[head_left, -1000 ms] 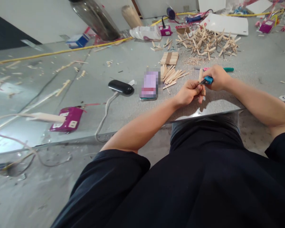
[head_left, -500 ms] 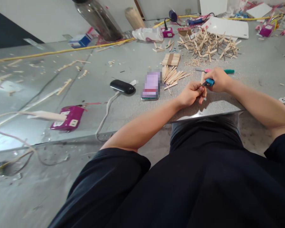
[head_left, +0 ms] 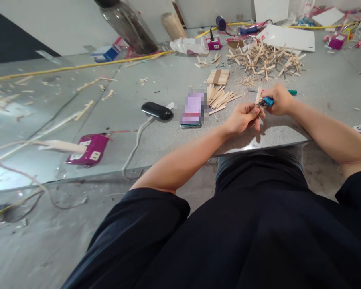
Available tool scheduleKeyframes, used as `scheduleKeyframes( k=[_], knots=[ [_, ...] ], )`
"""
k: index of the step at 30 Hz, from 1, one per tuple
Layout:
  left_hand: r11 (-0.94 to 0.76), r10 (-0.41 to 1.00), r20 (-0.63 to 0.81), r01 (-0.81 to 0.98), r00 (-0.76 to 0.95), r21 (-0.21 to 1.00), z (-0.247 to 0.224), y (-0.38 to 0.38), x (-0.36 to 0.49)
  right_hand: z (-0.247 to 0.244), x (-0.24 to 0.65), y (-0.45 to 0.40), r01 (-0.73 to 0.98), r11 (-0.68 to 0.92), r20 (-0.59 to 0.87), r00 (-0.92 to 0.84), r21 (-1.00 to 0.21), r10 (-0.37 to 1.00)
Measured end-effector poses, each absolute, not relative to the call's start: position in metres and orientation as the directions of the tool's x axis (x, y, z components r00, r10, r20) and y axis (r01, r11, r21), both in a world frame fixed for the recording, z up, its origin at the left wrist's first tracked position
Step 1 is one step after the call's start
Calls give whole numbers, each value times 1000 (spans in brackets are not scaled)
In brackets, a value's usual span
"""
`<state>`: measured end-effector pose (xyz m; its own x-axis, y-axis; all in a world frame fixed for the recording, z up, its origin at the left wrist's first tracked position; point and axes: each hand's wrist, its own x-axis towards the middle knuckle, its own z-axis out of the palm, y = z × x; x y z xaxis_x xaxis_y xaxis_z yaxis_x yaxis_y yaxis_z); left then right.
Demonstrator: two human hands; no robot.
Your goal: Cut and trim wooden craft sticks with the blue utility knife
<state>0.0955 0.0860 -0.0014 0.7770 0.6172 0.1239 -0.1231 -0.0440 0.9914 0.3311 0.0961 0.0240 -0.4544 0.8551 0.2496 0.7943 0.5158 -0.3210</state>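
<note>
My left hand [head_left: 243, 117] is closed, pinching a flat wooden craft stick [head_left: 258, 95] that points up and away from me. In my right hand [head_left: 279, 98] is a blue utility knife [head_left: 267, 102], its front end close beside the stick. Whether the blade touches the wood is too small to tell. Both hands are just above the table near its front edge. Behind them lies a tool with a green handle [head_left: 293, 92], partly hidden by my right hand. Loose craft sticks [head_left: 224, 97] are fanned out left of my hands, below a banded bundle of sticks [head_left: 218, 77].
A heap of crossed sticks [head_left: 263, 60] lies beyond my hands, with wood crumbs in front. Left of the loose sticks are a phone [head_left: 193, 108], a black oval case [head_left: 157, 111] with a white cable, and a purple packet [head_left: 88, 149]. A large bottle [head_left: 129, 26] stands behind.
The knife has shifted slightly right, off the left fingertips, and more of the craft stick now shows upright between my hands. The whole view has moved slightly.
</note>
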Motion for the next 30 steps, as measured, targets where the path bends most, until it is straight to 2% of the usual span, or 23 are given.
scheduleKeyframes(
  k=[7,11,15,23,30],
  knots=[
    [0,639,202,-262,742,965,-4,93,94,24,331,94,829,477,287,-400,-291,870],
    [-29,715,245,-322,655,946,-2,95,94,25,331,94,833,471,285,-394,-290,874],
    [-44,770,237,-321,593,946,-1,96,96,26,331,94,854,443,290,-366,-272,884],
    [-25,775,226,-330,590,944,-2,95,96,27,330,92,870,419,272,-350,-260,896],
    [-107,772,314,-374,553,921,-1,94,97,26,328,91,870,410,283,-335,-273,899]
  ],
)
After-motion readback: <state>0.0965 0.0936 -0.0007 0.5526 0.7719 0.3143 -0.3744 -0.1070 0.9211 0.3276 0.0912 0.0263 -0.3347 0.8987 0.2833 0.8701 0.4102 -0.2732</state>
